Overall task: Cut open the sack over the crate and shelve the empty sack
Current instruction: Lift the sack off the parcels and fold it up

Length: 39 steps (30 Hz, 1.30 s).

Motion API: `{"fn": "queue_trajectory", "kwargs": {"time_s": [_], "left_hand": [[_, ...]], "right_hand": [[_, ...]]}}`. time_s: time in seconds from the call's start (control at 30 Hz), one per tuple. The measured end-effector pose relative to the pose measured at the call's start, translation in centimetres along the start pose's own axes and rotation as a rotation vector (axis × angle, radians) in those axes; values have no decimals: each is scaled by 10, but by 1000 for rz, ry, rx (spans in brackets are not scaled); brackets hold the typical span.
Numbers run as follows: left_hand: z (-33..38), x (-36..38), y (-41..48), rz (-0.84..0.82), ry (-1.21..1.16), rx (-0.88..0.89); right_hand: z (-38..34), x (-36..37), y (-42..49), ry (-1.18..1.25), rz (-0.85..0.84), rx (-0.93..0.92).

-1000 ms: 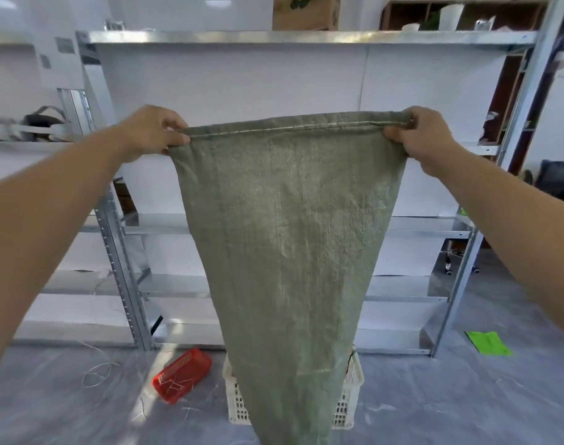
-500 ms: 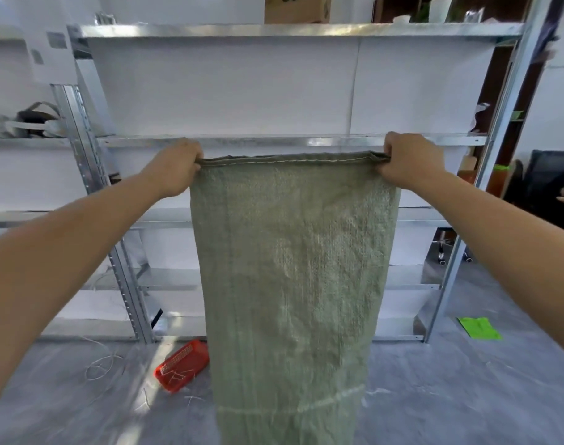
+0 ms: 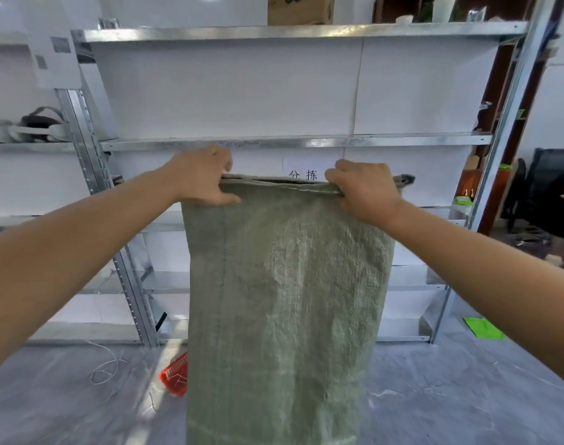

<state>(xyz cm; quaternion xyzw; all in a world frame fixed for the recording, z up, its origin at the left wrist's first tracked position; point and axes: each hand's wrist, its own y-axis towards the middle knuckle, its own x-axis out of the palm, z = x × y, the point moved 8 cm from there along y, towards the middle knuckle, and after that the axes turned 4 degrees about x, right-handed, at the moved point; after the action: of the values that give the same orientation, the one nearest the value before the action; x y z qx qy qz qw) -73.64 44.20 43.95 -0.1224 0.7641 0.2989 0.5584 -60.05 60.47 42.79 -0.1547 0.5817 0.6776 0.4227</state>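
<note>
both hands (image 3: 206, 179) (image 3: 365, 191) pinch the sack's (image 3: 283, 284) top edge.

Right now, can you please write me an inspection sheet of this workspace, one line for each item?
Surface: grey concrete floor, dusty, with pale scuff marks.
Job's things: green woven plastic sack hangs flat and looks empty; crate not visible.
Clutter: red plastic mesh basket tipped on the floor, partly behind the sack; bright green flat packet on the floor at right.
Hands: left hand and right hand each grip the sack's top edge.
Cables: thin white string looped on the floor at left.
Surroundings: grey metal shelving rack behind the sack; brown cardboard box on top.
</note>
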Motion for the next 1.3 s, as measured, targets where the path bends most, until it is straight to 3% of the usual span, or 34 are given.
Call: {"fn": "queue_trajectory", "kwargs": {"time_s": [0.07,0.3,0.5,0.6,0.7,0.77,0.83,0.93,1.07,1.17,1.3], "left_hand": [[23,4,2,-173,-241,-2],[50,16,8,-485,-593,58],[61,35,28,-493,-559,69],[75,45,34,-446,-404,162],[82,48,38,-324,-238,230],[80,50,40,-278,-204,230],[79,49,42,-229,-219,228],[78,43,40,-173,-241,239],[81,42,38,-162,-266,291],[80,48,37,-170,-264,313],[61,52,36,-154,-246,287]], "right_hand": [[-11,-3,-4,-6,68,-2],[-16,-1,-10,-68,87,6],[-19,-4,-9,-161,211,-35],[-16,-5,-13,-164,238,-54],[-24,10,-18,-111,-17,-188],[-22,18,-17,-28,-317,-138],[-13,15,-11,191,-484,-21],[11,13,6,349,-646,128],[25,25,10,183,-842,128],[25,37,8,38,-868,125],[30,58,-6,59,-962,188]]}}
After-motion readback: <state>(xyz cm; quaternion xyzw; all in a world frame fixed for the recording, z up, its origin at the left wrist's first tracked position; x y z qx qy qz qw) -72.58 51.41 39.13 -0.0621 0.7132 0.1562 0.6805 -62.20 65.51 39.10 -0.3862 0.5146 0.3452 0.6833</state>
